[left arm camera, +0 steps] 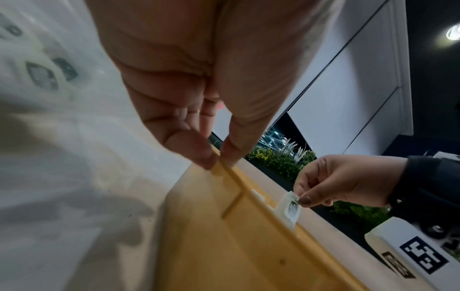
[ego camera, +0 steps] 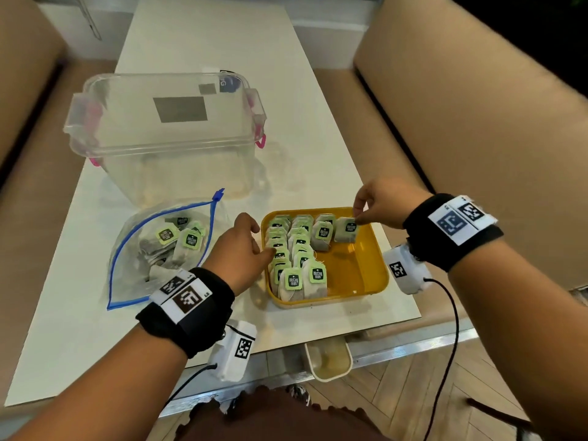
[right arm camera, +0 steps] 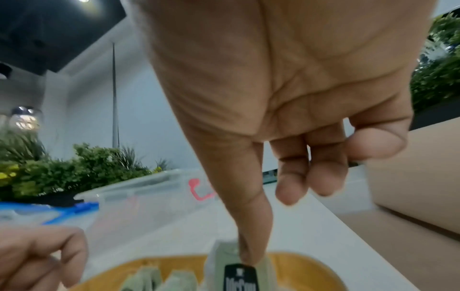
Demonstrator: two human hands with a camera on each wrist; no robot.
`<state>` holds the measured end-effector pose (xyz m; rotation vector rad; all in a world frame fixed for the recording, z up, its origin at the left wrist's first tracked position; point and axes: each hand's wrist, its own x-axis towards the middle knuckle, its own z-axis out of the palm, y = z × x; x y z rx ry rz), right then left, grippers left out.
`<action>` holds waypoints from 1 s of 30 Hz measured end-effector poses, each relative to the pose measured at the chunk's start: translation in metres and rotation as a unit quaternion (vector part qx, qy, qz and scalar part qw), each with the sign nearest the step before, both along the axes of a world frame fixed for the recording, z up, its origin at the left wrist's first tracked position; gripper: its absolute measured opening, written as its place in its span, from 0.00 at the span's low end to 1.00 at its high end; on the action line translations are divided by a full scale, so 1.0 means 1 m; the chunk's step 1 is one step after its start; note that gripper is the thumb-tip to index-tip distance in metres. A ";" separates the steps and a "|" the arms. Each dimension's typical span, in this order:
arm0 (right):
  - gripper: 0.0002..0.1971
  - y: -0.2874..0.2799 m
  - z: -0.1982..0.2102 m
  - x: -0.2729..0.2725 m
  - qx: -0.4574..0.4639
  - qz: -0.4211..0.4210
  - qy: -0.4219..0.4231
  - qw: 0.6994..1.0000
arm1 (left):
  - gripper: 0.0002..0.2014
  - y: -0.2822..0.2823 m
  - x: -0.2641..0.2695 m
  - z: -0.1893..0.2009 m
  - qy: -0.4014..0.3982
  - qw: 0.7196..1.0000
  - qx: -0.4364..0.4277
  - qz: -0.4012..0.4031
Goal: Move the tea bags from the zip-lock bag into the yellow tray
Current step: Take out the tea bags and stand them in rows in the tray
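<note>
The yellow tray (ego camera: 362, 268) sits on the white table, its left half filled with rows of green-labelled tea bags (ego camera: 294, 246). My right hand (ego camera: 366, 214) pinches one tea bag (ego camera: 346, 230) by its top at the tray's far right row; the same tea bag (right arm camera: 239, 271) shows under the thumb in the right wrist view. My left hand (ego camera: 251, 240) grips the tray's left rim (left arm camera: 224, 167) between thumb and fingers. Left of the tray lies the open zip-lock bag (ego camera: 133, 268) with blue seal, holding several tea bags (ego camera: 187, 238).
A clear plastic storage box (ego camera: 165, 135) with pink latches stands behind the zip-lock bag. Beige sofa seats (ego camera: 477, 122) flank the table on both sides. A small cream container (ego camera: 329, 361) sits below the table's near edge.
</note>
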<state>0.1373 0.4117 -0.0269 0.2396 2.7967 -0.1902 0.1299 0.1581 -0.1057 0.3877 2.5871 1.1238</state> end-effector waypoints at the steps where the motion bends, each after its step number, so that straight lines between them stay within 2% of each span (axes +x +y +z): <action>1: 0.04 0.002 -0.006 -0.001 0.008 -0.008 -0.004 1.000 | 0.18 0.001 0.001 -0.001 -0.010 1.000 -0.004 -0.002; 7: 0.07 0.002 -0.025 -0.007 0.023 -0.013 -0.005 1.000 | 0.17 0.004 0.002 0.001 -0.026 1.000 0.012 0.005; 11: 0.06 0.001 -0.029 -0.009 0.046 -0.009 0.019 0.999 | 0.16 0.003 0.005 0.004 -0.039 0.999 0.026 0.012; 17: 0.01 0.004 -0.032 -0.012 0.058 -0.003 0.011 0.998 | 0.16 0.002 0.006 0.006 -0.049 0.998 0.030 0.018; 20: 0.03 0.005 -0.032 -0.012 0.048 -0.007 0.012 0.999 | 0.16 0.002 0.006 0.007 -0.051 0.998 0.028 0.018; 27: 0.09 0.004 -0.005 -0.001 0.024 -0.006 0.037 0.999 | 0.19 -0.003 0.010 0.015 -0.040 0.999 -0.012 0.017; 30: 0.10 -0.011 0.019 0.006 -0.029 0.008 0.079 0.996 | 0.17 -0.012 0.015 0.032 -0.012 1.000 -0.006 0.015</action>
